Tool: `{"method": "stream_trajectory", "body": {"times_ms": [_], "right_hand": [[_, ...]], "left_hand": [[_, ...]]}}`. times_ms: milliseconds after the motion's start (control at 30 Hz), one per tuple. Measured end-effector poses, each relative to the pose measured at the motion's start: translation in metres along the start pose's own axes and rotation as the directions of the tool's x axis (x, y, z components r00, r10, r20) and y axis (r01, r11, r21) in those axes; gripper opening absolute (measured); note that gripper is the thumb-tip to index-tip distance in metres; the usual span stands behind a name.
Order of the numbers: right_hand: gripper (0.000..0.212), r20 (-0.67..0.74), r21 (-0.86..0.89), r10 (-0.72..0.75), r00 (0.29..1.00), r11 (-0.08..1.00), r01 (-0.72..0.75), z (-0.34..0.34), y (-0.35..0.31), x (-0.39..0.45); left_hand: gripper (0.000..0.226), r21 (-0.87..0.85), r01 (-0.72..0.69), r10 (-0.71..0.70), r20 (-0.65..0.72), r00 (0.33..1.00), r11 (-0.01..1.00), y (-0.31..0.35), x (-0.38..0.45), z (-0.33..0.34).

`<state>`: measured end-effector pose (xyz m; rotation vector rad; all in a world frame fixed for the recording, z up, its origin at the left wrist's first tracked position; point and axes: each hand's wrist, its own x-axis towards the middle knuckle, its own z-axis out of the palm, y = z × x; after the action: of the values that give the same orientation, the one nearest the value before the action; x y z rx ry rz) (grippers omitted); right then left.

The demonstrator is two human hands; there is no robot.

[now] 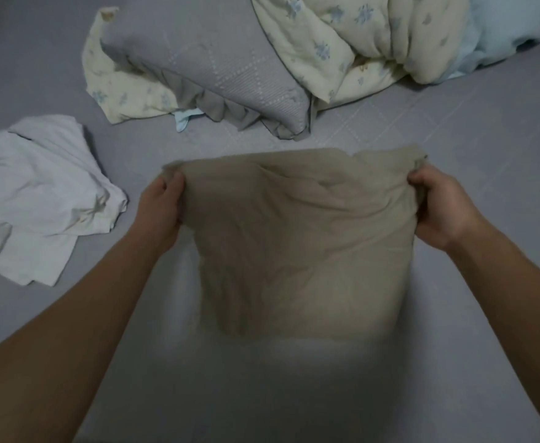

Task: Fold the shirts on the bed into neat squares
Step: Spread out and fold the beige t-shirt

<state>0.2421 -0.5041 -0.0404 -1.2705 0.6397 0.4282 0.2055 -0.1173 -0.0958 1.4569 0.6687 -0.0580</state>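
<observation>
A tan shirt (pixel 297 238) hangs stretched between my two hands above the grey bed sheet (pixel 278 394), its lower edge blurred just over the sheet. My left hand (pixel 161 207) is shut on the shirt's upper left corner. My right hand (pixel 443 206) is shut on the upper right corner. A rumpled white shirt (pixel 35 199) lies unfolded on the sheet at the left, apart from both hands.
A grey pillow (pixel 217 68) with a frilled edge lies beyond the tan shirt. A cream floral duvet (pixel 358 43) is bunched at the back right, with pale blue fabric (pixel 502 30) beside it. A cream floral cloth (pixel 118 87) lies left of the pillow.
</observation>
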Motion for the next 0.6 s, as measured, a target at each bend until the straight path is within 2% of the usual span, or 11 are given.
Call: {"method": "stream_trajectory", "body": {"times_ms": [100, 167, 267, 333, 400, 467, 500, 567, 600], "right_hand": [[0.02, -0.12, -0.216, -0.089, 0.989, 0.974, 0.062, 0.002, -0.003, 0.052], [0.01, -0.27, -0.427, -0.113, 0.956, 0.904, -0.014, -0.004, 0.014, 0.081], [0.03, -0.416, -0.601, -0.186, 0.89, 0.79, -0.116, -0.014, 0.06, 0.095], [0.037, -0.423, -0.642, -0.222, 0.879, 0.758, -0.118, -0.014, 0.088, 0.08], [0.038, -0.407, -0.688, -0.246, 0.88, 0.716, -0.118, -0.009, 0.108, 0.057], [0.058, -0.338, -0.826, -0.394, 0.854, 0.559, -0.069, 0.002, 0.119, 0.04], [0.068, -0.266, -0.897, -0.467, 0.843, 0.441, -0.039, 0.011, 0.122, 0.035], [0.077, -0.045, -0.981, -0.505, 0.862, 0.186, 0.057, 0.032, 0.125, 0.03], [0.077, 0.098, -0.986, -0.485, 0.869, 0.074, 0.152, 0.044, 0.127, 0.031]], "left_hand": [[0.017, 0.237, 0.033, -0.002, -0.127, 0.992, 0.971, 0.0, 0.052, 0.013], [0.025, 0.368, 0.106, -0.035, -0.195, 0.98, 0.924, -0.014, 0.073, 0.018], [0.047, 0.479, 0.151, -0.02, -0.268, 0.963, 0.865, -0.039, 0.074, 0.021], [0.054, 0.484, 0.151, -0.016, -0.273, 0.962, 0.862, -0.051, 0.058, 0.021], [0.054, 0.506, 0.164, -0.047, -0.237, 0.97, 0.847, -0.063, 0.039, 0.022], [0.052, 0.585, 0.146, -0.027, -0.208, 0.978, 0.797, -0.068, 0.022, 0.021], [0.049, 0.623, 0.122, 0.033, -0.231, 0.972, 0.772, -0.067, 0.017, 0.021], [0.045, 0.712, 0.01, 0.251, -0.261, 0.932, 0.702, -0.061, 0.009, 0.023], [0.046, 0.772, -0.09, 0.367, -0.193, 0.91, 0.629, -0.056, 0.007, 0.03]]}}
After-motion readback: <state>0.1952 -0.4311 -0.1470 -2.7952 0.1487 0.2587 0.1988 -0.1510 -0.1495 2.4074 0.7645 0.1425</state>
